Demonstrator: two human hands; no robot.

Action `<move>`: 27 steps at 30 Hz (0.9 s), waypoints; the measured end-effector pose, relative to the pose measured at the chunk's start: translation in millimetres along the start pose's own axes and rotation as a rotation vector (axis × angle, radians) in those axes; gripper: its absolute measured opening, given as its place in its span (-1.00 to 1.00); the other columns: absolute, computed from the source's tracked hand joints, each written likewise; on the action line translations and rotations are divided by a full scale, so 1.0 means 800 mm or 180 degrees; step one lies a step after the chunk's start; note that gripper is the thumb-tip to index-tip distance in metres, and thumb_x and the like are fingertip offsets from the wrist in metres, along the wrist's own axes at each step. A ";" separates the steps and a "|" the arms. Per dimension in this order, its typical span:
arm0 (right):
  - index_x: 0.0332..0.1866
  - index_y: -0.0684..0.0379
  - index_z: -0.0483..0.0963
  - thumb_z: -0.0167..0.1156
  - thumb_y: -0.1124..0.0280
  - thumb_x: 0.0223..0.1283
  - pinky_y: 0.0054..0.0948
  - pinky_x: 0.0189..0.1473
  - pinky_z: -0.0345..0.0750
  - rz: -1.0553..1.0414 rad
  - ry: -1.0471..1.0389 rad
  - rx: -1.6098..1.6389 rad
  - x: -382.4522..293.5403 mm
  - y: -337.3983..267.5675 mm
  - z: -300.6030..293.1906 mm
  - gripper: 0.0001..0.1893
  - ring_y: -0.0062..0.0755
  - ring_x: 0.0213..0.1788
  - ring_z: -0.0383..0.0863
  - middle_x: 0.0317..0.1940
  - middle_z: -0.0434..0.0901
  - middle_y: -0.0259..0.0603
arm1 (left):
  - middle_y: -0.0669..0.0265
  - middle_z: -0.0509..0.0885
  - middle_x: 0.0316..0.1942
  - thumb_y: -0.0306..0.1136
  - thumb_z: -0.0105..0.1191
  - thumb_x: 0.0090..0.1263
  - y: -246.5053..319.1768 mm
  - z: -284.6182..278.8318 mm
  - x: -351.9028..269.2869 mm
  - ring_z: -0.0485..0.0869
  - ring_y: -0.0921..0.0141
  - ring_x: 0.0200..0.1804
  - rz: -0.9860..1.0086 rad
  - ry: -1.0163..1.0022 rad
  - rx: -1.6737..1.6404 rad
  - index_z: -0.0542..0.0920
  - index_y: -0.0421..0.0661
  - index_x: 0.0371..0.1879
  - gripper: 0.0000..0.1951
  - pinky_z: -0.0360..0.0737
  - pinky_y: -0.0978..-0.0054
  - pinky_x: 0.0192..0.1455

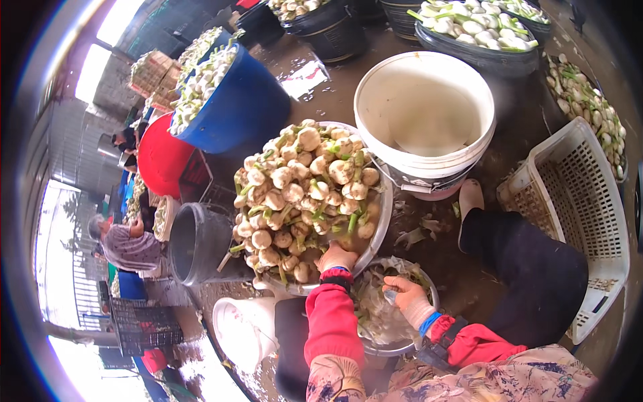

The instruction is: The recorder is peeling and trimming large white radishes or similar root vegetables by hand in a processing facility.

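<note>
My left hand (pixel 336 257), in a pale glove, reaches into the near edge of a wide metal basin (pixel 384 221). Muddy water and a heap of fresh garlic bulbs (pixel 294 186) with short green stalks fill that basin. The fingertips are partly hidden, so whether they grip a bulb cannot be told. My right hand (pixel 411 301), gloved too, is closed on a small grey blade-like tool (pixel 390 295). Below it stands a second metal basin (pixel 435 296), holding peeled garlic skins and leaf scraps (pixel 374 306).
A white bucket (pixel 427 168) of cloudy water stands beyond the basins. To the right is a white plastic crate (pixel 585 216). Left are a grey bucket (pixel 188 246), a white bucket (pixel 246 326) and a blue tub (pixel 241 105) of garlic. Another person (pixel 133 246) sits farther left.
</note>
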State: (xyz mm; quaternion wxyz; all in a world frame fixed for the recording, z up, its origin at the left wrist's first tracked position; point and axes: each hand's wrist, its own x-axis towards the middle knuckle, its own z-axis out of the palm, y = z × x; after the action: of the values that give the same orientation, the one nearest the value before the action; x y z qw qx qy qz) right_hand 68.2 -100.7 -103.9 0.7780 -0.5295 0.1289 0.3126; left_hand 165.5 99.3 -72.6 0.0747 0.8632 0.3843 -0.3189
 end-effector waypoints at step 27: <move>0.10 0.21 0.46 0.12 0.42 0.20 -0.45 0.07 0.44 -0.0391 -0.1093 -0.1753 -0.057 -0.060 0.016 -0.65 -0.27 0.00 0.56 -0.06 0.59 -0.05 | 0.05 0.47 0.00 -0.38 0.30 0.03 -0.062 0.116 -0.263 0.54 0.23 0.00 0.1427 0.1399 -0.1885 0.25 -0.12 0.30 -0.22 0.50 0.34 0.06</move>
State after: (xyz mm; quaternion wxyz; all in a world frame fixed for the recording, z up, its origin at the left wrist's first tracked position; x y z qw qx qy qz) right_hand 61.4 -116.5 -39.2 0.6333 -0.6663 -0.1257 0.3730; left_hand -21.0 -30.5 -11.8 0.3030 0.9140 0.2689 0.0207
